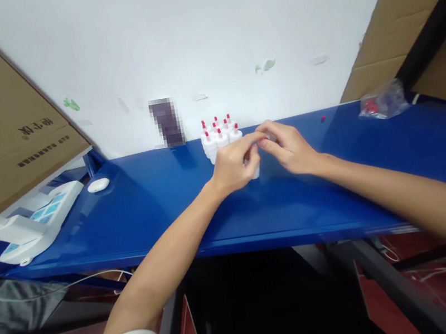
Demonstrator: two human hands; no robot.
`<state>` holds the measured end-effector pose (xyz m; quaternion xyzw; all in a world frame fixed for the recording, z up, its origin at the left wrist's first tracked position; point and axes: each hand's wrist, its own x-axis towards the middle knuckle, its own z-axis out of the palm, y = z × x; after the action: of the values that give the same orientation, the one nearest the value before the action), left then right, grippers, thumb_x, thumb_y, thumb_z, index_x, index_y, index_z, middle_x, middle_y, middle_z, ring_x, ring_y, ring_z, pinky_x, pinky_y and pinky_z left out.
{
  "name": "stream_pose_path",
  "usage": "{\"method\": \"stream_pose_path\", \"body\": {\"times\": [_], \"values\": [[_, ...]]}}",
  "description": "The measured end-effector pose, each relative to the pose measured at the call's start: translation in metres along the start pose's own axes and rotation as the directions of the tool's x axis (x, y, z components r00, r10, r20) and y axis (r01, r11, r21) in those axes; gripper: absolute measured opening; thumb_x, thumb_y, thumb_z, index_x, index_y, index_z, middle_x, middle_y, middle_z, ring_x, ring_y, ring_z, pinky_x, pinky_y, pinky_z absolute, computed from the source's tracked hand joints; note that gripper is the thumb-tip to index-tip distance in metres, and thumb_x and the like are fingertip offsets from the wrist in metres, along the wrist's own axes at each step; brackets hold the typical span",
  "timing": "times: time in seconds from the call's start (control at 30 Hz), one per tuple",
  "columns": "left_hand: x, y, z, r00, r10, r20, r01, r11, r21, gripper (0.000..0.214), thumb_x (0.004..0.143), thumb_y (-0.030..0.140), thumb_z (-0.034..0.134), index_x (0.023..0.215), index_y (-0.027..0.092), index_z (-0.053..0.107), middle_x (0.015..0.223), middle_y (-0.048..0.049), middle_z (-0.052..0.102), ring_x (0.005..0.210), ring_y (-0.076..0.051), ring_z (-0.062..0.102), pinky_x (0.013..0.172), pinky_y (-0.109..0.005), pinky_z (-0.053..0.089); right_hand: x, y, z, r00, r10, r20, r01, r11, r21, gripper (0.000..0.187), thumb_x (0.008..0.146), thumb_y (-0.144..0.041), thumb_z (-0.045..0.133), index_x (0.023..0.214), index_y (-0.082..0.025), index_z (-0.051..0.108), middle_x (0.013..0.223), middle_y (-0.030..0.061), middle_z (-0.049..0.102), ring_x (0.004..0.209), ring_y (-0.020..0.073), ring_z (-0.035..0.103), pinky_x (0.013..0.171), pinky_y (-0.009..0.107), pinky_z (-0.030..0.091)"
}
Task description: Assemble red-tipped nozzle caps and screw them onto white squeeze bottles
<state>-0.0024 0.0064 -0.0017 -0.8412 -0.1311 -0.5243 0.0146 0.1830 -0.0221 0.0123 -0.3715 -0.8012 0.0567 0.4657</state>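
Observation:
My left hand [236, 164] is curled around a small white bottle [256, 172]; only its lower part shows below the fingers. Against it, my right hand [288, 148] pinches a small red cap, mostly hidden between the fingertips of both hands. Just behind my left hand stands a tight group of several white squeeze bottles [211, 147], upright, with red tips. Their front right side is covered by my left hand.
On the blue table [149, 212], a loose red cap [323, 119] and a clear plastic bag [384, 101] with red pieces lie to the right. At left are a white power strip [51, 217], a white oval case [98, 185] and a cardboard box [4, 100]. A dark pixelated object [168, 122] leans on the wall.

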Motion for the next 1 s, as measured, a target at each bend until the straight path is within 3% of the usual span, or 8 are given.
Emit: {"method": "stream_pose_path", "body": {"times": [0.07, 0.23, 0.47, 0.67, 0.83, 1.0], "values": [[0.0, -0.003, -0.004, 0.996, -0.085, -0.019, 0.085, 0.996, -0.02, 0.028, 0.096, 0.014, 0.044, 0.109, 0.016, 0.069, 0.09, -0.0034, 0.074, 0.068, -0.01, 0.064, 0.069, -0.024, 0.05, 0.001, 0.005, 0.001, 0.997, 0.07, -0.043, -0.07, 0.998, -0.003, 0.01, 0.089, -0.031, 0.053, 0.096, -0.025, 0.057, 0.091, 0.0033, 0.061, 0.081, 0.0209, 0.054, 0.076, 0.037, 0.044], [-0.005, -0.016, -0.01, 0.975, -0.222, 0.033, 0.224, 0.968, -0.116, 0.03, 0.093, 0.019, 0.041, 0.092, 0.017, 0.071, 0.071, -0.0002, 0.067, 0.063, -0.013, 0.06, 0.066, -0.026, 0.047, 0.002, 0.012, 0.005, 0.985, 0.173, 0.009, -0.173, 0.976, 0.131, 0.028, 0.08, -0.019, 0.052, 0.107, -0.027, 0.05, 0.094, 0.0017, 0.058, 0.084, 0.0212, 0.055, 0.08, 0.039, 0.046], [-0.011, -0.026, -0.011, 0.929, -0.357, 0.095, 0.366, 0.855, -0.367, 0.031, 0.082, 0.018, 0.038, 0.084, 0.015, 0.069, 0.052, 0.0035, 0.047, 0.05, -0.012, 0.045, 0.057, -0.027, 0.038, -0.002, -0.002, 0.01, 0.998, 0.05, -0.031, -0.047, 0.996, 0.079, 0.018, 0.097, -0.026, 0.049, 0.114, -0.025, 0.054, 0.105, 0.0058, 0.07, 0.092, 0.023, 0.065, 0.086, 0.042, 0.05], [-0.011, -0.032, -0.013, 0.903, -0.409, 0.133, 0.418, 0.763, -0.493, 0.031, 0.075, 0.022, 0.04, 0.082, 0.013, 0.069, 0.05, 0.0024, 0.048, 0.047, -0.012, 0.042, 0.052, -0.027, 0.037, 0.001, -0.008, 0.013, 0.994, 0.0, -0.106, 0.008, 0.997, 0.078, 0.024, 0.098, -0.037, 0.057, 0.117, -0.028, 0.069, 0.119, 0.0081, 0.068, 0.105, 0.0257, 0.065, 0.091, 0.045, 0.053], [-0.013, -0.035, -0.014, 0.879, -0.434, 0.199, 0.473, 0.731, -0.491, 0.035, 0.073, 0.025, 0.039, 0.082, 0.012, 0.071, 0.049, 0.0007, 0.053, 0.045, -0.013, 0.047, 0.05, -0.026, 0.041, 0.001, -0.005, 0.018, 0.994, -0.01, -0.108, 0.014, 0.999, 0.043, 0.025, 0.097, -0.04, 0.057, 0.11, -0.029, 0.076, 0.104, 0.0074, 0.061, 0.1, 0.026, 0.063, 0.091, 0.048, 0.053], [-0.014, -0.036, -0.013, 0.879, -0.473, 0.055, 0.45, 0.788, -0.42, 0.032, 0.074, 0.026, 0.039, 0.074, 0.014, 0.068, 0.048, 0.0008, 0.052, 0.042, -0.012, 0.046, 0.048, -0.026, 0.038, 0.003, -0.004, 0.021, 0.997, -0.015, -0.079, 0.019, 0.998, 0.057, 0.033, 0.102, -0.041, 0.049, 0.117, -0.027, 0.074, 0.104, 0.0085, 0.067, 0.101, 0.0258, 0.065, 0.088, 0.043, 0.053]]}}
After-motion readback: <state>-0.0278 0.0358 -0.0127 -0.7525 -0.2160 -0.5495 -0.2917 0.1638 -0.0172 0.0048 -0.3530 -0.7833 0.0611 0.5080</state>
